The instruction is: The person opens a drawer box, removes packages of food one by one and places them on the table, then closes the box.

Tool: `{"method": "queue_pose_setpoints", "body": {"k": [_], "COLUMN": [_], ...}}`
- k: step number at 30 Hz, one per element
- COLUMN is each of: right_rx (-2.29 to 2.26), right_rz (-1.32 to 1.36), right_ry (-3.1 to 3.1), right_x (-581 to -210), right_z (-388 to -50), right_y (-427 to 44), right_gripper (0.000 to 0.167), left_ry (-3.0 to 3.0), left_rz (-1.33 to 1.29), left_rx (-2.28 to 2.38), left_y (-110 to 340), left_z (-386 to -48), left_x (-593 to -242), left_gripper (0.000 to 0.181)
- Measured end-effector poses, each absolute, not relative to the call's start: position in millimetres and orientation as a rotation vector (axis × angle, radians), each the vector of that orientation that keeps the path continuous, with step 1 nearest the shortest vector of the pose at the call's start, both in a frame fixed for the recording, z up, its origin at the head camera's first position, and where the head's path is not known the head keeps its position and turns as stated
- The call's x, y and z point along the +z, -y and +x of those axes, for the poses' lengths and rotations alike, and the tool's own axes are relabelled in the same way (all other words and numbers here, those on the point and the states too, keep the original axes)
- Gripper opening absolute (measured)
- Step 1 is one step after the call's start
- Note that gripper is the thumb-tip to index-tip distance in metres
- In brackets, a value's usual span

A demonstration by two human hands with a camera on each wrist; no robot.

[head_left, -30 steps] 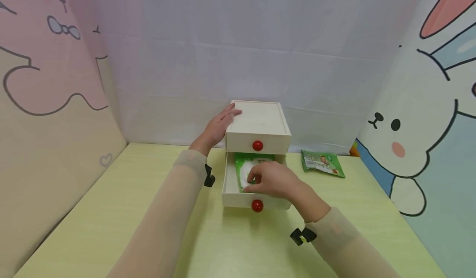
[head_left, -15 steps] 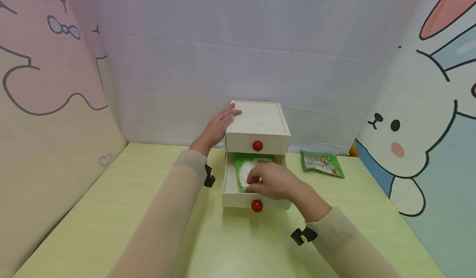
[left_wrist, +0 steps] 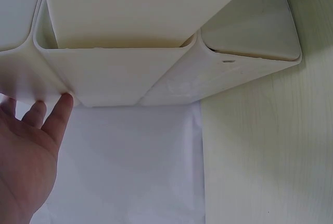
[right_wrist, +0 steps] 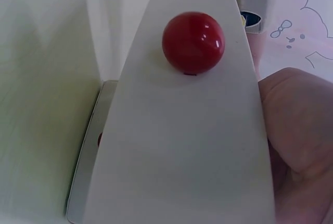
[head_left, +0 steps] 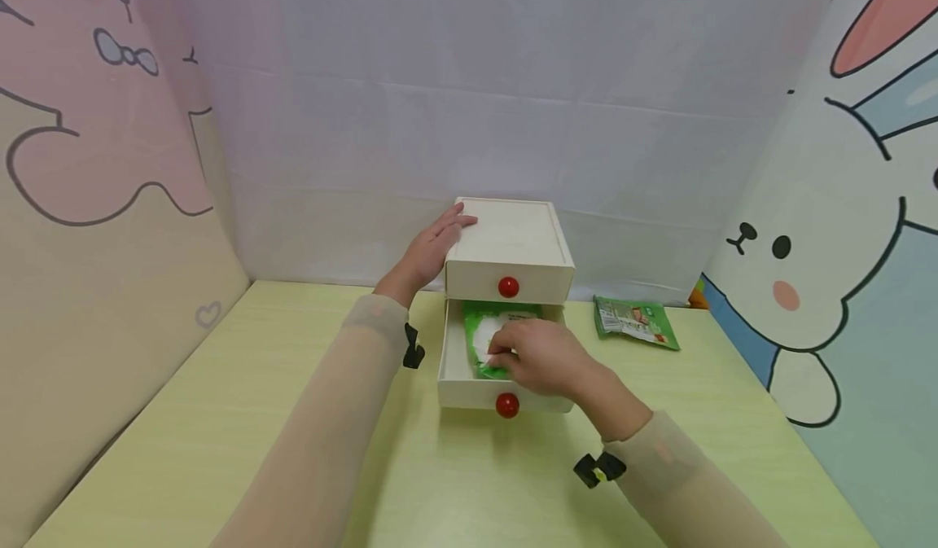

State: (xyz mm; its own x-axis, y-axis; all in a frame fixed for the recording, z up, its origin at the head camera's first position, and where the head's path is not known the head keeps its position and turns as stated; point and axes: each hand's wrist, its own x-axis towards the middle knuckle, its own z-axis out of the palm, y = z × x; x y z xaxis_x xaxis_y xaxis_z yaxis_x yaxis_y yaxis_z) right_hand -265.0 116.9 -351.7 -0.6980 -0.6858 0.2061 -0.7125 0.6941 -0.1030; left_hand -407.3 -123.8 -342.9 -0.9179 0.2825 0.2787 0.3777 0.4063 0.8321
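Fingers of the right hand (head_left: pixel 544 357) curled, pinching green packet (head_left: pixel 482 340) inside pulled-out lower drawer (head_left: pixel 465 393); red knob (head_left: pixel 507 405) just below them. Left hand (head_left: pixel 427 253): fingers straight, touching side and top edge of white cabinet (head_left: pixel 509 234), beyond and left of right fingers. 2nd packet (head_left: pixel 636 322) on surface (head_left: pixel 410 483), right of all fingers.
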Motion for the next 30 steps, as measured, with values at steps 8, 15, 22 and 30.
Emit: {"method": "queue_pose_setpoints", "body": {"k": [8, 15, 22, 30], "right_rx": [0.256, 0.378, 0.456, 0.565], "right_rz": [1.118, 1.042, 0.926, 0.881], "right_ry": [2.700, 2.683, 2.653, 2.597], "right_x": [-349, -348, -345, -340], "right_z": [-262, -265, -266, -264], "right_y": [-118, -122, -124, -127], "right_gripper": [0.008, 0.006, 0.007, 0.006], "left_ry": [2.556, 2.552, 2.550, 2.545], "left_rz": [-0.605, -0.606, -0.611, -0.600], "left_rx": [-1.547, -1.550, -1.558, -1.560], "left_y": [122, 122, 122, 122], "left_z": [-406, -408, -408, -408], "left_x": [-342, -342, -342, -343], "left_gripper": [0.055, 0.055, 0.055, 0.055]}}
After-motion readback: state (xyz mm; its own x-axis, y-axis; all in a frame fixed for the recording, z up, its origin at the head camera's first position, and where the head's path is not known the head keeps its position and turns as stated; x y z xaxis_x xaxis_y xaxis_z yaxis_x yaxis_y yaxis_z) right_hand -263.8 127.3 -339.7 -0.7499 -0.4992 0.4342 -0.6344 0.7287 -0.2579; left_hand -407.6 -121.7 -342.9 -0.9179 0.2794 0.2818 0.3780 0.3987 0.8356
